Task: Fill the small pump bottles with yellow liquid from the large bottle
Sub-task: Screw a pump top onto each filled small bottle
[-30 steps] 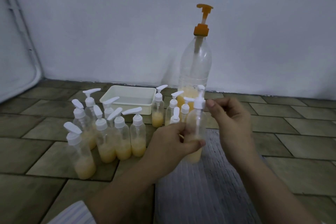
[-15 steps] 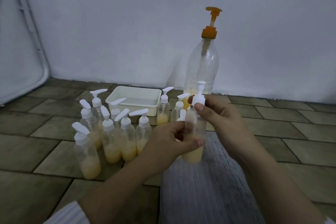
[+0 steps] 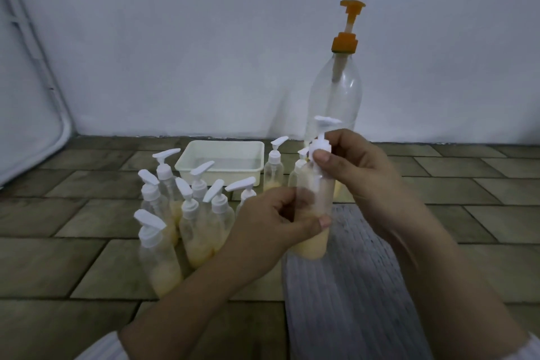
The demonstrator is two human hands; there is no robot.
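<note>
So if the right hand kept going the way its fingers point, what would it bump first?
Probably the small bottles standing just left of the right hand, then the tray, though depth is hard to judge.

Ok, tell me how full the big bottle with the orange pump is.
Nearly empty. The large bottle is clear for most of its height; yellow liquid shows only at the bottom, partly hidden behind the right hand and the held small bottle.

Clear small pump bottle (image 3: 314,213) with white pump cap (image 3: 320,147), pale yellow liquid at the bottom. Same clear, white and yellow on the clustered bottles (image 3: 190,213). Clear large bottle (image 3: 336,96), orange pump (image 3: 347,35). White tray (image 3: 219,166). Grey-brown tiled floor (image 3: 87,242), dark joints. Grey ribbed mat (image 3: 350,286). Pale bluish-white wall (image 3: 204,38).
</note>
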